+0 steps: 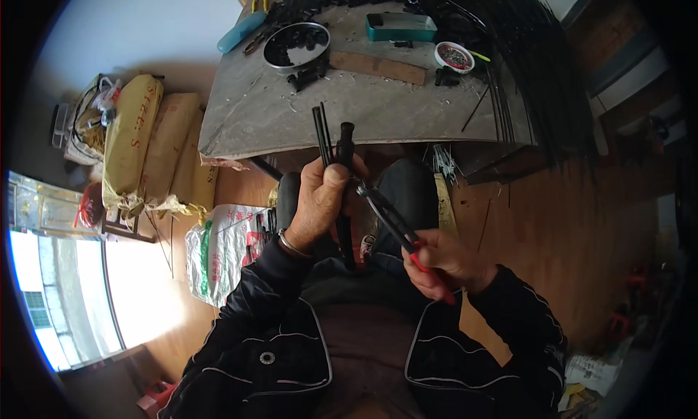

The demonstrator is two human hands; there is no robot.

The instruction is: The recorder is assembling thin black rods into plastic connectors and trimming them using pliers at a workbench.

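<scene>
Above my lap, my left hand (317, 203) is closed around several thin black rods (321, 130) that point up toward the table edge. Beside them a short black tubular piece with a flared top (347, 134) stands up from the same grip. Red-handled pliers (390, 221) are wrapped in the fingers of my right hand (454, 263). Their metal jaws meet the work just right of my left hand's fingers; whether they are clamped on anything is too small to tell. The lower end of the held pieces runs down between my legs, partly hidden by my hand.
Ahead is a grey table (254, 114) bearing a metal bowl (267, 61) of black parts, a wooden strip (378, 68), a teal box (401, 31) and a small dish (454, 58). Long black rods (542, 77) overhang its right side. Full sacks (131, 135) stand left.
</scene>
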